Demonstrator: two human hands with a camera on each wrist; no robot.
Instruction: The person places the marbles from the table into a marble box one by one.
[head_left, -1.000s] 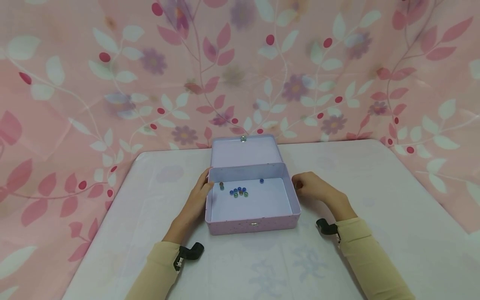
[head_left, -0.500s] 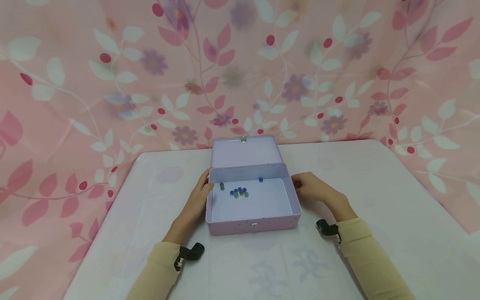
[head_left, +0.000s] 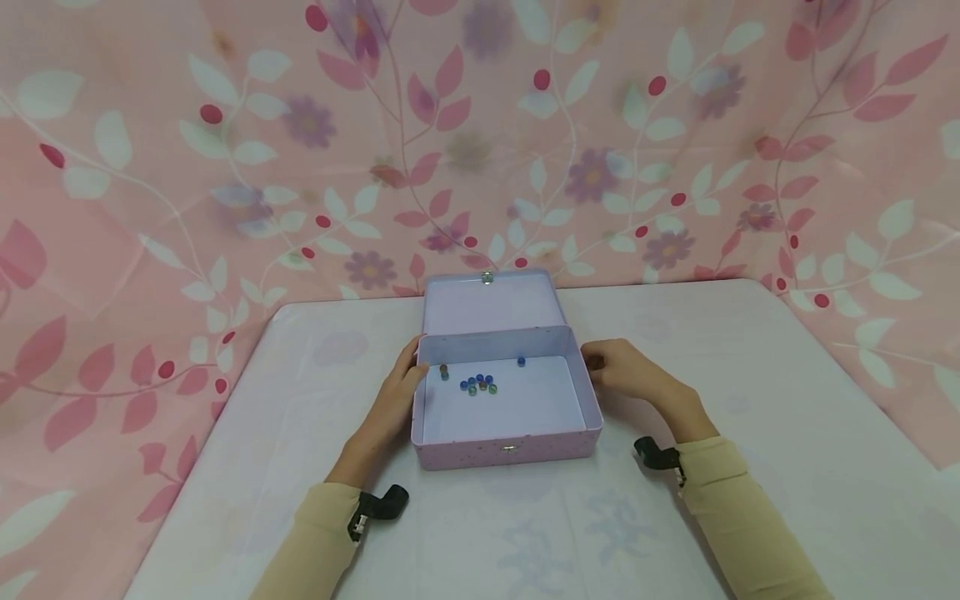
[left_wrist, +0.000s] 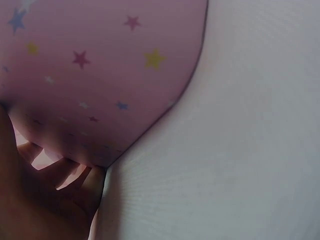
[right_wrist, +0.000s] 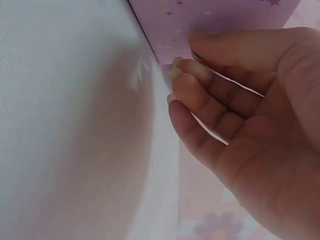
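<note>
A lilac hinged tin box [head_left: 517,454] with a star print stands open, its lid [head_left: 491,304] tipped back. Several marbles [head_left: 482,385] in blue, green and brown lie clustered on its floor. Two more sit by the left wall, and a lone blue marble [head_left: 521,361] is near the back wall. My left hand [head_left: 390,404] grips the box's left side, thumb over the rim. Outside the right wall, my right hand [head_left: 633,371] has its fingers curled. In the right wrist view, a small dark round marble [right_wrist: 198,55] shows partly between thumb and fingers, mostly hidden.
A white patterned cloth [head_left: 315,358] covers the table around the box. Behind the table's far edge hangs a pink floral curtain [head_left: 480,150]. Black wrist cameras [head_left: 382,502] are strapped over both sleeves.
The lone blue marble has shifted slightly left near the back wall. My right hand has lifted a little beside the box. The left hand and box stay put.
</note>
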